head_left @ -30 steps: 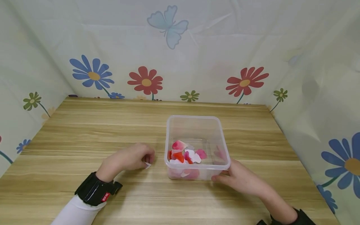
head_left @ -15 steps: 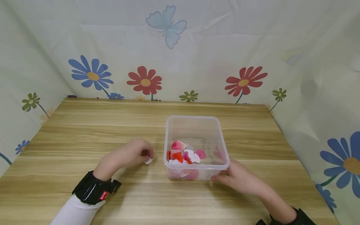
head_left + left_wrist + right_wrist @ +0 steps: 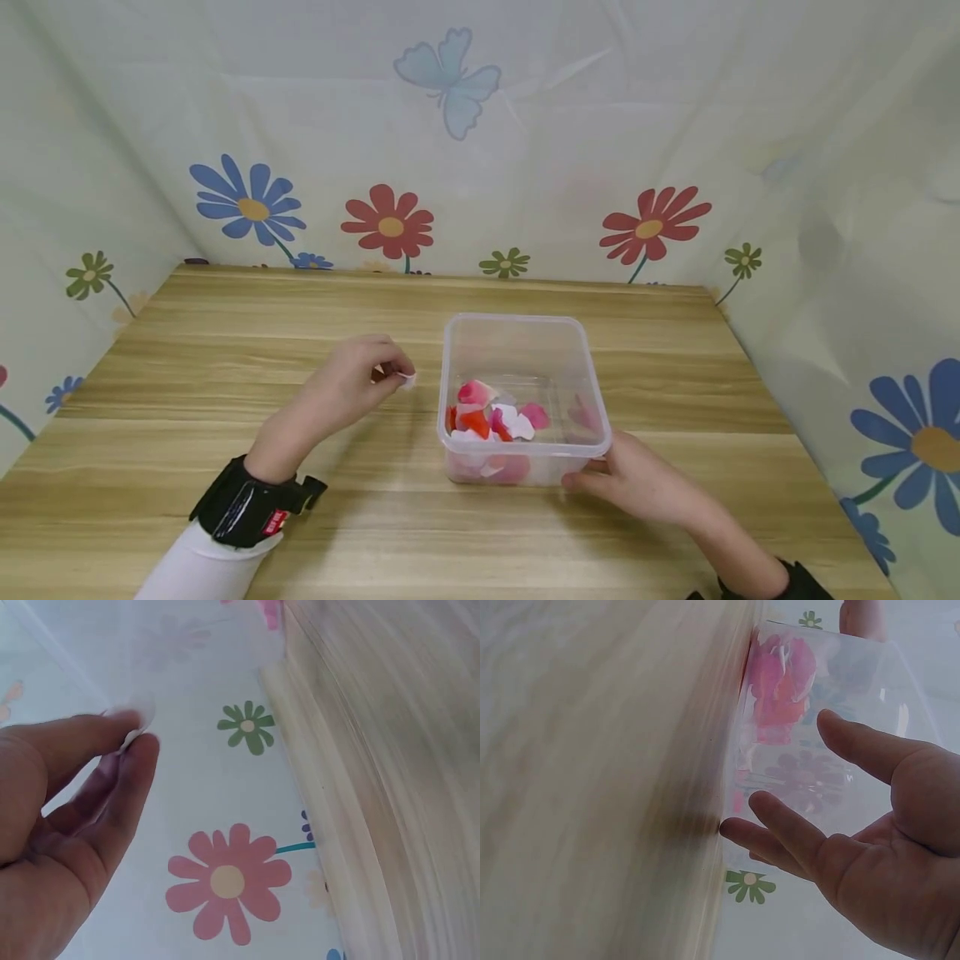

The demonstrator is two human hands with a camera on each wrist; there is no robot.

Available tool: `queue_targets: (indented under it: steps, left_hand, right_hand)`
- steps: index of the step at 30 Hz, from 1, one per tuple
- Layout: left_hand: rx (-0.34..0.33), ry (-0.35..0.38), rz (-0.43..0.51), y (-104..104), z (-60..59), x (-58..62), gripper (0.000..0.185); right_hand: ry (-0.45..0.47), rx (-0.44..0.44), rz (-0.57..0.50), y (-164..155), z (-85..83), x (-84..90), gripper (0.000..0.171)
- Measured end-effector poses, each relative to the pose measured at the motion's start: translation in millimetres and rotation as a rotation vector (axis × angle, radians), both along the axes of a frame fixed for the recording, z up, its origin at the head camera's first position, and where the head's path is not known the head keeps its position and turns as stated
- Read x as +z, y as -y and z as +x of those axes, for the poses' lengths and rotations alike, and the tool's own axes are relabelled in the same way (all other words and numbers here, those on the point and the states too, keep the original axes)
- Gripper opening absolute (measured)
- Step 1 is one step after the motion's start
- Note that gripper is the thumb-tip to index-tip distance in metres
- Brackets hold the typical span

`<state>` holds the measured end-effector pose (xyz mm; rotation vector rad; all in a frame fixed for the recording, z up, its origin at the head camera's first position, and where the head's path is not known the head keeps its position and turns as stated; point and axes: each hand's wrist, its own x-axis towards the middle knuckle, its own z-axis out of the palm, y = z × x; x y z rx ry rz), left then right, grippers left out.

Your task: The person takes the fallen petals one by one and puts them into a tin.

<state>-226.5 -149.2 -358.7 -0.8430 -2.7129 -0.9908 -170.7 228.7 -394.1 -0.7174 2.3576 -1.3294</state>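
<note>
Between thumb and fingertips, my left hand (image 3: pixel 348 379) pinches a small white petal (image 3: pixel 408 380), held above the table to the left of a clear plastic box (image 3: pixel 525 448). The left wrist view shows the same pinch, with the thin pale petal (image 3: pixel 142 716) partly hidden by the fingertips. Inside the lidless box lie several loose petals (image 3: pixel 491 417), pink, red and white, mostly toward its left and front. My right hand (image 3: pixel 645 479) rests at the box's front right corner. Its thumb and fingers are spread and fairly straight in the right wrist view.
A wood-grain table (image 3: pixel 300 333) carries the box. Behind and at both sides hangs a pale curtain (image 3: pixel 555 167) printed with flowers and a butterfly. A black strap (image 3: pixel 243 504) goes round the left wrist.
My left hand has risen from the tabletop with the white petal and moved slightly away from me. The right hand and the box stay in place.
</note>
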Motion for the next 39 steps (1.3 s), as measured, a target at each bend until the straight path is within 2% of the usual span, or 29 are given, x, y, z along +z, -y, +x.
queue_targets:
  steps: [6, 12, 20, 30, 39]
  left_hand:
    - [0.057, -0.134, 0.12, -7, 1.3, 7.6, 0.017]
    - [0.015, -0.191, 0.207, -18, 4.1, 17.5, 0.017]
    - [-0.078, -0.202, 0.24, -35, 8.1, 25.5, 0.021]
    - [-0.164, -0.156, 0.215, -52, 9.7, 24.4, 0.022]
    - [-0.273, -0.156, 0.215, -61, 8.8, 25.9, 0.021]
  right_hand:
    - [-0.009, -0.001, 0.005, 0, 0.1, 0.5, 0.087]
    - [0.006, -0.009, 0.0, 2, 1.4, -0.6, 0.089]
    - [0.018, -0.027, -0.016, 2, 3.1, -3.7, 0.091]
    - [0.015, -0.007, -0.018, 0, 0.3, -1.4, 0.09]
    - [0.014, -0.012, -0.002, 0, 0.8, 0.7, 0.091]
